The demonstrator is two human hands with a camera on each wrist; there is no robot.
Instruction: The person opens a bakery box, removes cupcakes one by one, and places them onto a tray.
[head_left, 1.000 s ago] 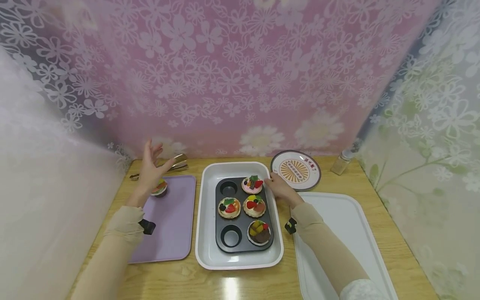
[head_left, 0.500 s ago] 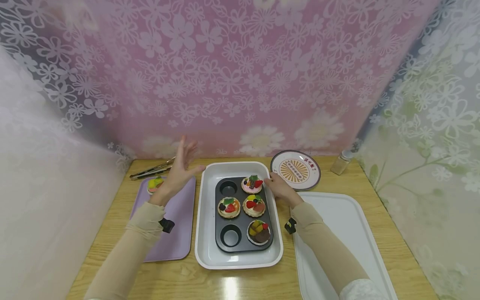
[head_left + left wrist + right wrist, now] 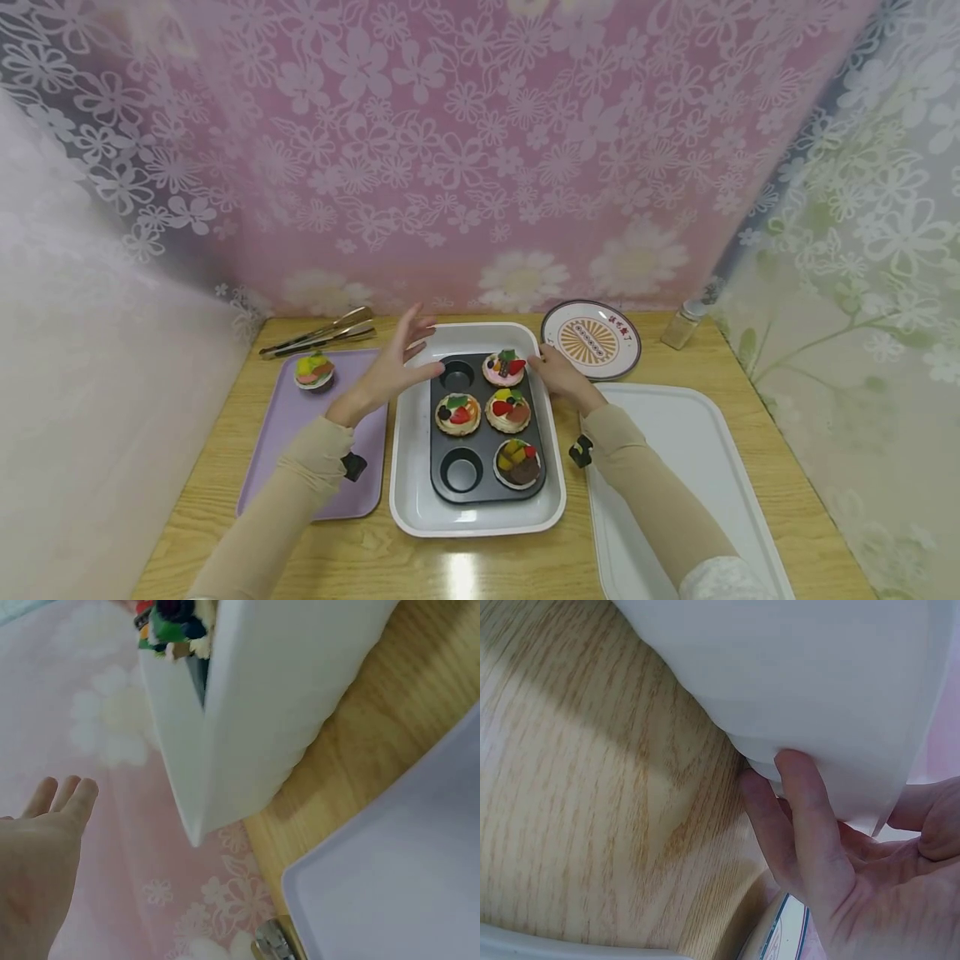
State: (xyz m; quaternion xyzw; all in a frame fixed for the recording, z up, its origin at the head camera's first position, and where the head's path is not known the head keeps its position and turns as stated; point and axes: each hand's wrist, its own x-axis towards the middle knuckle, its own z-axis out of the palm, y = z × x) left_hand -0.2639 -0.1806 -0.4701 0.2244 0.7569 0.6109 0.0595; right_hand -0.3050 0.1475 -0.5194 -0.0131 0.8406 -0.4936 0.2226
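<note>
My left hand (image 3: pixel 386 375) hovers with spread fingers over the upper left of a deep white tray (image 3: pixel 480 532), holding nothing; in the left wrist view the palm (image 3: pixel 34 877) stands apart from the tray wall (image 3: pixel 247 735). My right hand (image 3: pixel 561 379) grips the tray's right rim. In the right wrist view its thumb (image 3: pixel 915 806) lies over the rim and its fingers (image 3: pixel 814 832) press the outer wall. Inside the tray lies a black muffin tin (image 3: pixel 483 457) with several fruit-topped cakes, among them a strawberry one (image 3: pixel 457 415). Two of its cups hold no cake.
On the left, a lilac tray (image 3: pixel 366 492) bears a fruit-topped cupcake (image 3: pixel 313 372). Metal tongs (image 3: pixel 322 335) lie behind it. To the right are a patterned plate (image 3: pixel 592 343), a small glass jar (image 3: pixel 681 327) and a flat white tray (image 3: pixel 675 433). A flowered curtain (image 3: pixel 480 167) hangs at the back.
My left hand has moved right, from above the lilac tray to over the white tray's left edge, uncovering the cupcake and tongs. My right hand has stayed on the rim.
</note>
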